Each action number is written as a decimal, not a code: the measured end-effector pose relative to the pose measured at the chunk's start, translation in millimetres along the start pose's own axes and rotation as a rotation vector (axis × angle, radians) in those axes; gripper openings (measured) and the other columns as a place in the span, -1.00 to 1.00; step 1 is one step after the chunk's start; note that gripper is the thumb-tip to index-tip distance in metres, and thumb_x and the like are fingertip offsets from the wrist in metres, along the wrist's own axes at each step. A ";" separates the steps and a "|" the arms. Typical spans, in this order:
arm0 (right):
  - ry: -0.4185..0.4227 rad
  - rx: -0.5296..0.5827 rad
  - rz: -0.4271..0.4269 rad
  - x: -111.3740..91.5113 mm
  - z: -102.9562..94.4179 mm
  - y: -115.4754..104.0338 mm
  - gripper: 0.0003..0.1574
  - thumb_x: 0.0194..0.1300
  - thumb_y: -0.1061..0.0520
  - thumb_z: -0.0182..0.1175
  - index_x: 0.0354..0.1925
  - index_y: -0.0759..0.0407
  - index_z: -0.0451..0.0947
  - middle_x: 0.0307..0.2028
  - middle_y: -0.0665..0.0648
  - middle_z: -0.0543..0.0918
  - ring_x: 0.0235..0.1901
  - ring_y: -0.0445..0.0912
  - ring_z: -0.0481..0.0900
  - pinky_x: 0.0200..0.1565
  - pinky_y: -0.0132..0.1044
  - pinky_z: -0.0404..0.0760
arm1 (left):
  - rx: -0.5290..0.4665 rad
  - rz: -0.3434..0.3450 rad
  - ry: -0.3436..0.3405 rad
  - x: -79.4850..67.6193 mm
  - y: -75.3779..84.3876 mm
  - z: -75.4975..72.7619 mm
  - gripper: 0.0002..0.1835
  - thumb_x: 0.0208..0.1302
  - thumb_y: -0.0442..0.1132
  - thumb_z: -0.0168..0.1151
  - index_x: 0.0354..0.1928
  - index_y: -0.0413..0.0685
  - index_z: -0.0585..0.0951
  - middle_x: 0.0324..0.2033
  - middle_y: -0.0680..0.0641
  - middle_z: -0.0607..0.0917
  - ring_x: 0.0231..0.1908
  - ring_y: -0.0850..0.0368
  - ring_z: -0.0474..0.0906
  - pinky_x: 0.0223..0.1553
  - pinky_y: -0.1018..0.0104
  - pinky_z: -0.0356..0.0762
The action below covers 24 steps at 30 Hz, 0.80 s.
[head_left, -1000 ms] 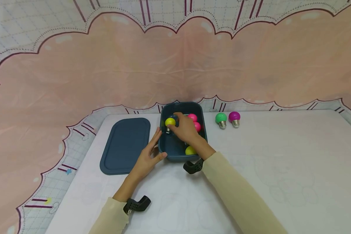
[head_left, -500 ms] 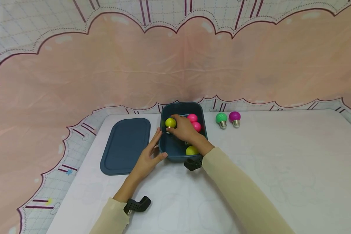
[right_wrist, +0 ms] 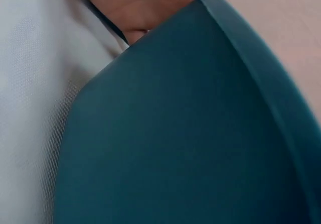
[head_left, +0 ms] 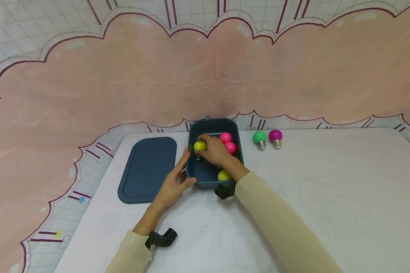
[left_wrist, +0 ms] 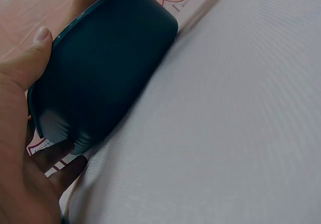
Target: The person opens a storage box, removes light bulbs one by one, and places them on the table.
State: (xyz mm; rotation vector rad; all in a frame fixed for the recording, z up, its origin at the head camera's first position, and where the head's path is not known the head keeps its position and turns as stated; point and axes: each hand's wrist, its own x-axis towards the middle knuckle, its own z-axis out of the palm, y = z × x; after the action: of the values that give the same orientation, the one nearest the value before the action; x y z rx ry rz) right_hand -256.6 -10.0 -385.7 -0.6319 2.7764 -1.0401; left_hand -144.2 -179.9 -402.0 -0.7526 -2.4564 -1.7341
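In the head view, my right hand (head_left: 213, 151) reaches into a dark blue box (head_left: 215, 184) and pinches a yellow light bulb (head_left: 199, 146). Its metal base is partly covered by the fingers. Two pink bulbs (head_left: 230, 148) lie to the right of that hand, and another yellow bulb (head_left: 224, 175) is at the box's near end. My left hand (head_left: 172, 185) rests against the box's near left corner, fingers extended along the side and thumb at the front. The left wrist view has the same left hand (left_wrist: 25, 148) touching the box wall (left_wrist: 100, 68).
A flat dark blue lid (head_left: 147, 170) lies left of the box on the white-covered table (head_left: 311, 197). To the right of the box lie a green bulb (head_left: 259, 138) and a purple bulb (head_left: 275, 135). A patterned cloth (head_left: 205, 76) hangs behind.
The yellow bulb in my right hand has shifted slightly toward me, and the right fingers have closed nearer around it. The left hand stays against the box.
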 end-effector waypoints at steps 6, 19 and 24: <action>-0.012 -0.022 -0.006 -1.1 0.9 -0.7 -0.42 0.31 -0.01 0.24 0.24 0.08 0.38 0.07 0.20 0.58 -0.03 0.05 0.52 0.04 -0.07 0.52 | -0.013 0.003 0.000 0.4 -1.5 0.0 -0.20 0.30 -0.43 0.19 0.47 -0.26 -0.01 0.48 -0.11 -0.13 0.35 -0.33 0.06 0.25 -0.21 0.15; 0.014 -0.079 -0.006 1.2 6.6 -0.6 -0.39 0.30 -0.04 0.25 0.25 0.07 0.38 0.06 0.23 0.59 -0.02 0.08 0.54 0.05 -0.06 0.51 | -0.012 0.004 -0.002 0.6 -3.6 1.0 -0.20 0.31 -0.39 0.20 0.47 -0.28 0.00 0.48 -0.21 -0.14 0.36 -0.34 0.02 0.25 -0.20 0.15; 0.027 -0.077 -0.018 1.9 7.4 -1.6 -0.41 0.30 0.00 0.25 0.24 0.10 0.41 0.08 0.23 0.58 0.00 0.08 0.55 0.07 -0.06 0.50 | -0.014 0.010 0.001 1.1 -4.0 0.9 -0.19 0.30 -0.38 0.21 0.47 -0.28 0.00 0.47 -0.23 -0.14 0.34 -0.36 0.05 0.24 -0.22 0.16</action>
State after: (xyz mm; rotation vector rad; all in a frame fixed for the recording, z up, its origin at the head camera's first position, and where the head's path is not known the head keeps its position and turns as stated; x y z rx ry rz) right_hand -255.9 -16.4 -390.2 -0.6575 2.8513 -0.9554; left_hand -146.6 -179.6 -405.5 -0.7642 -2.4386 -1.7490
